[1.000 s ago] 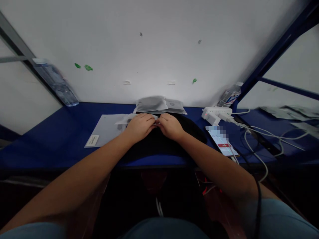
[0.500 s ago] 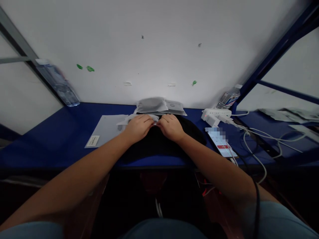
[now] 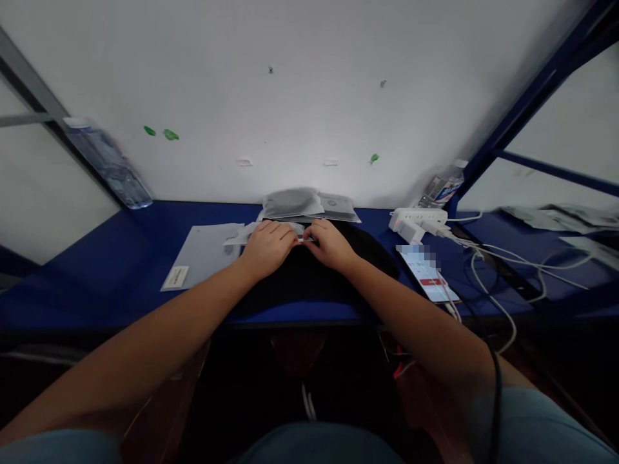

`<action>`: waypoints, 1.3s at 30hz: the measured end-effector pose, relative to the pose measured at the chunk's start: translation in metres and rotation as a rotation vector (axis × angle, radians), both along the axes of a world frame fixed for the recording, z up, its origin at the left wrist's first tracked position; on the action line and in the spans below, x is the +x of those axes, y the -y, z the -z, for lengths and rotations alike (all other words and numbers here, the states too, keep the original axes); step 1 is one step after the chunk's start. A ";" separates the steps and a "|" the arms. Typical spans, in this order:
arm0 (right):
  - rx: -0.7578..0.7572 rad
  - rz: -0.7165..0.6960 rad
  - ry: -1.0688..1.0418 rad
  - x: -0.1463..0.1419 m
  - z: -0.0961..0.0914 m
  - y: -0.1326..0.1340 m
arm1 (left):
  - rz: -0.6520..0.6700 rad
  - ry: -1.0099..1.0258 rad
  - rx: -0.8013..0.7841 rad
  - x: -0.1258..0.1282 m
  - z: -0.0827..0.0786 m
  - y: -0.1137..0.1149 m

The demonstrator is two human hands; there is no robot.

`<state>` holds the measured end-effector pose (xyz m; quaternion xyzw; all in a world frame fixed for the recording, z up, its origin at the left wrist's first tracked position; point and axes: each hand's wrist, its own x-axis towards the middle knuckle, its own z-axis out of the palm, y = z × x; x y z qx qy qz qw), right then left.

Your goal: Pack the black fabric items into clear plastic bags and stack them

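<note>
head cam – looks fwd & down, desk (image 3: 97,270) close, wall (image 3: 319,116) just behind

Dim | wall (image 3: 309,109) brightest low-centre | shadow below desk (image 3: 91,264) | edges stretched | fingers (image 3: 286,233) seemingly soft

Wall (image 3: 314,116), far: matt white, mostly smooth, rough scuffed spots. Desk (image 3: 97,258): blue, smooth, faint sheen. Left bottle (image 3: 113,169) and right bottle (image 3: 442,187): clear glossy plastic. Pouches (image 3: 293,203), far centre: frosted matt plastic. Flat envelope (image 3: 206,254), left: smooth milky plastic; label (image 3: 175,278) on it: matt, paper-like. Small bag (image 3: 240,234), centre: thin, translucent, creased plastic. Black item (image 3: 309,277), near centre: dull, cloth-like. Power strip (image 3: 411,214), right: smooth white plastic. Phone screen (image 3: 420,272): glossy, glass-like.
</note>
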<state>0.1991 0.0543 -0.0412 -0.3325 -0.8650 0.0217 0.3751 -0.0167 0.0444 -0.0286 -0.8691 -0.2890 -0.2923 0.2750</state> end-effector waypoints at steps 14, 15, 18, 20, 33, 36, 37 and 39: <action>0.031 -0.114 0.127 0.004 -0.008 0.004 | 0.074 -0.075 -0.146 -0.005 -0.004 -0.002; 0.046 -0.106 0.146 0.003 -0.007 0.004 | 0.089 -0.076 -0.172 -0.006 -0.006 -0.002; 0.117 -0.058 0.196 0.002 -0.005 0.004 | 0.135 -0.053 -0.238 -0.011 -0.010 -0.003; 0.178 -0.012 0.236 0.002 -0.004 0.004 | 0.139 -0.041 -0.245 -0.012 -0.012 -0.004; 0.337 0.040 0.409 0.002 -0.002 0.009 | 0.104 -0.075 -0.155 -0.007 -0.009 -0.002; 0.286 0.018 0.315 0.000 -0.002 0.007 | 0.102 -0.060 -0.156 -0.007 -0.008 -0.002; 0.263 0.009 0.272 -0.001 -0.002 0.007 | 0.104 -0.053 -0.158 -0.006 -0.008 -0.002; 0.195 -0.003 0.176 0.000 -0.004 0.006 | 0.117 -0.032 -0.168 -0.006 -0.008 -0.001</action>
